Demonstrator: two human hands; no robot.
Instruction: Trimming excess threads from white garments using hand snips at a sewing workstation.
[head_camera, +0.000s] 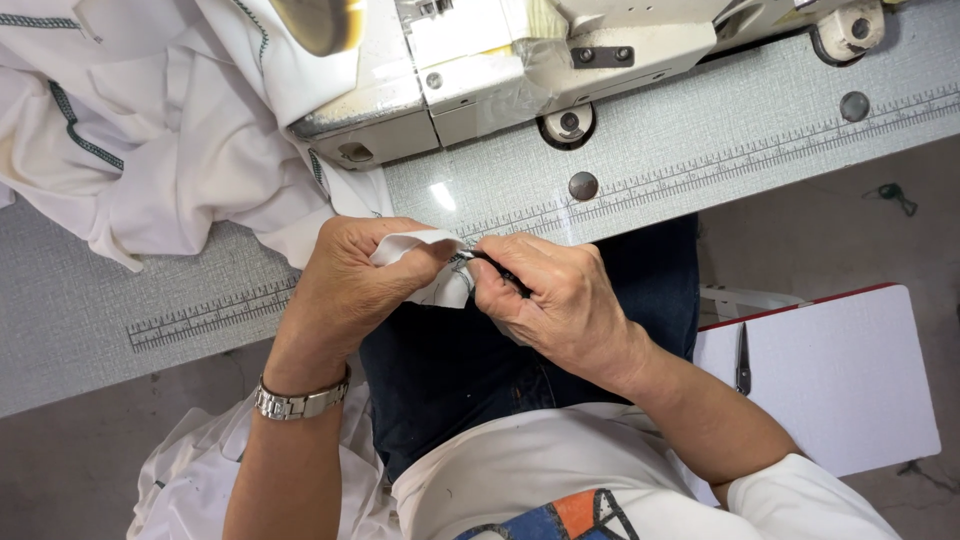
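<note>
My left hand (350, 285) pinches a small piece of white fabric (415, 245) just in front of the table's near edge. A metal watch (298, 403) sits on that wrist. My right hand (550, 295) is closed around a small dark tool (500, 268), whose tip meets the fabric between the two hands. Both hands hover over my lap, above dark blue jeans (450, 365). What kind of tool it is stays hidden inside my fingers.
A white sewing machine (500, 70) stands on the grey table (700, 130), which has a ruler strip along its edge. White garments with green stitching (150, 130) are piled at the left. A white board (840, 370) at the right holds small snips (743, 358).
</note>
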